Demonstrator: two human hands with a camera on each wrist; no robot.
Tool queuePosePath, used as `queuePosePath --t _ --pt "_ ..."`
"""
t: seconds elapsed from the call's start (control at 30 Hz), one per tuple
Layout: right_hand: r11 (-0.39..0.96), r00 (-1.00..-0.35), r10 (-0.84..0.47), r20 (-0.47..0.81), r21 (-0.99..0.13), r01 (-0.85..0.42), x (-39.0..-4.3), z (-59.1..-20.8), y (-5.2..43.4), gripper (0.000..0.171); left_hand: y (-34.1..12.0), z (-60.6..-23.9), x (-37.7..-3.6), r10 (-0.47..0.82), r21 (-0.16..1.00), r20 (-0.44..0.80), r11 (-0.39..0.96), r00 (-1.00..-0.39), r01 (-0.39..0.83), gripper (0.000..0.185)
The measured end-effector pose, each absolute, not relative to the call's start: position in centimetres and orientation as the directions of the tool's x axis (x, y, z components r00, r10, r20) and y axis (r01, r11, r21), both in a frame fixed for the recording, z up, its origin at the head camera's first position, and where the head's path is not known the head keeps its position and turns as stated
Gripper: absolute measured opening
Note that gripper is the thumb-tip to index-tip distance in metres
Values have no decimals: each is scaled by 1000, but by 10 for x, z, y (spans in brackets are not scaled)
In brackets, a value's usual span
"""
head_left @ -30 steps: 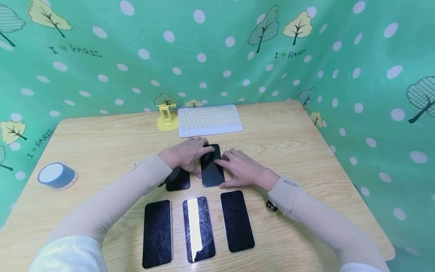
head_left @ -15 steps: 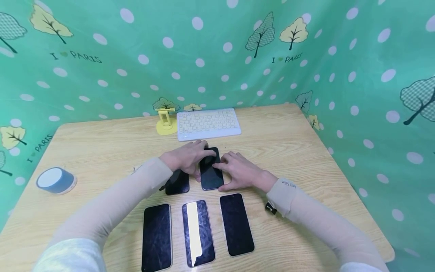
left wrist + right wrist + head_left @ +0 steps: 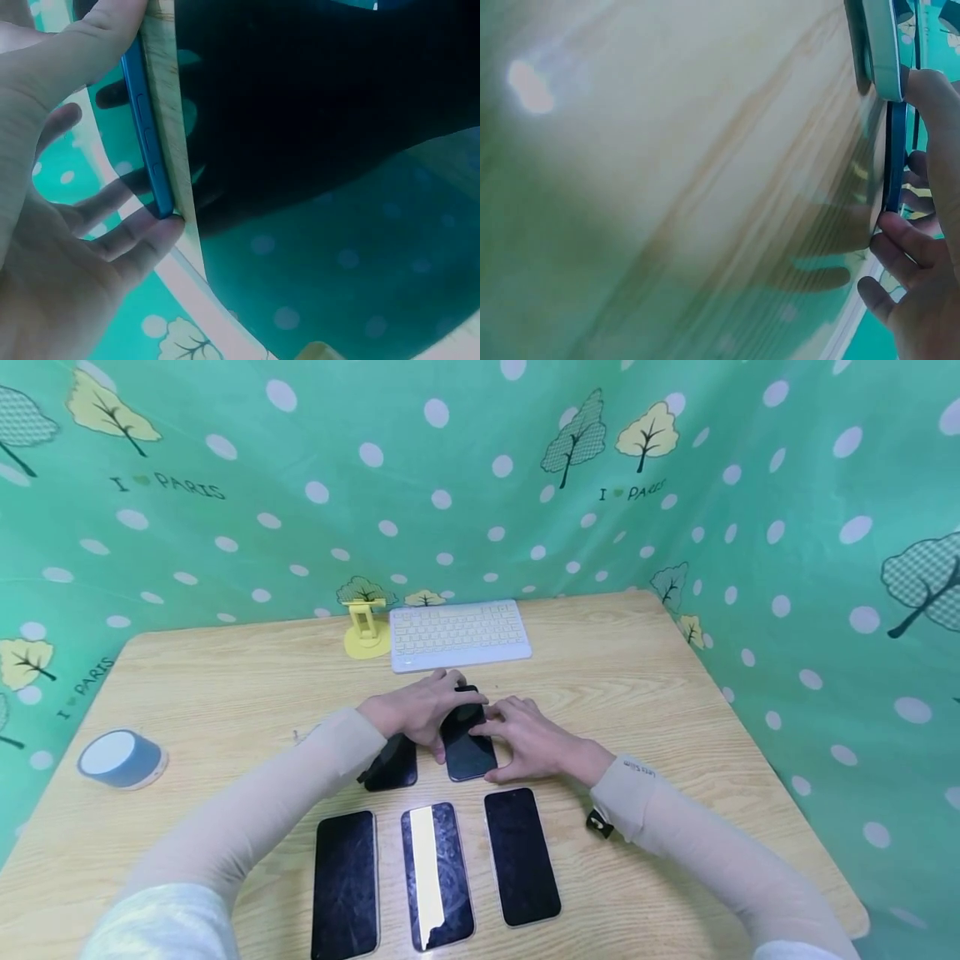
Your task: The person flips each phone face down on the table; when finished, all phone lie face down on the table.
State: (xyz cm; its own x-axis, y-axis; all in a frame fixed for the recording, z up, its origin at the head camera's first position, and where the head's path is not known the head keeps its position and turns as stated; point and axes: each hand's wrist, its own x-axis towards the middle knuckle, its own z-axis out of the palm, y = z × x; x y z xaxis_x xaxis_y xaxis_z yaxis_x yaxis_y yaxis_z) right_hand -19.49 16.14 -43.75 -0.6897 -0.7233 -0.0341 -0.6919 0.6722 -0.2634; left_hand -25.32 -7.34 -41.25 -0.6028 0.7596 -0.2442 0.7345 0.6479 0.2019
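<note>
A dark smartphone (image 3: 469, 758) lies screen up at the middle of the wooden table, between both hands. My left hand (image 3: 422, 708) reaches over it from the left, thumb by its left edge and fingers at its far end, covering part of the screen. In the left wrist view, fingertips meet a corner of its blue side (image 3: 150, 142), where buttons show. My right hand (image 3: 531, 742) holds the same phone from the right, thumb near its close corner. Fingertips touch its dark edge (image 3: 893, 157) in the right wrist view. A second phone (image 3: 397, 766) lies partly hidden under my left wrist.
Closer to me lie three more phones in a row: a left one (image 3: 345, 885), a middle one (image 3: 459, 868) with a bright reflection, and a right one (image 3: 522, 857). Behind are a white keyboard (image 3: 461, 635) and a yellow stand (image 3: 366, 631). A blue cylinder (image 3: 122, 758) stands left.
The left hand has shifted slightly right across the phone, and the phone's near end has moved slightly right. The right hand stays nearly still. The head view has tilted up a little.
</note>
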Motion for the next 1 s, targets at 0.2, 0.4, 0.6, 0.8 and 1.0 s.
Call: queuePosePath --t 0.2,0.4,0.6,0.8,1.0 --pt "668 -692 -721 -31 -298 -682 -195 -438 163 67 -70 -412 -256 758 183 -265 647 -597 740 118" --pt "664 -696 -717 -29 -333 -670 -195 -439 164 66 -63 -412 -260 742 202 -293 664 -603 720 114" --pt "657 -699 -715 -25 -364 -660 -193 -436 165 66 -60 -413 -261 730 215 -307 678 -610 703 109" --pt "662 -703 -711 -26 -365 -655 -190 -430 167 69 -62 -414 -259 751 223 -257 658 -608 719 107" --pt "643 -679 -734 -9 -330 -691 -188 -431 169 72 -64 -414 -258 769 251 -205 639 -605 727 100"
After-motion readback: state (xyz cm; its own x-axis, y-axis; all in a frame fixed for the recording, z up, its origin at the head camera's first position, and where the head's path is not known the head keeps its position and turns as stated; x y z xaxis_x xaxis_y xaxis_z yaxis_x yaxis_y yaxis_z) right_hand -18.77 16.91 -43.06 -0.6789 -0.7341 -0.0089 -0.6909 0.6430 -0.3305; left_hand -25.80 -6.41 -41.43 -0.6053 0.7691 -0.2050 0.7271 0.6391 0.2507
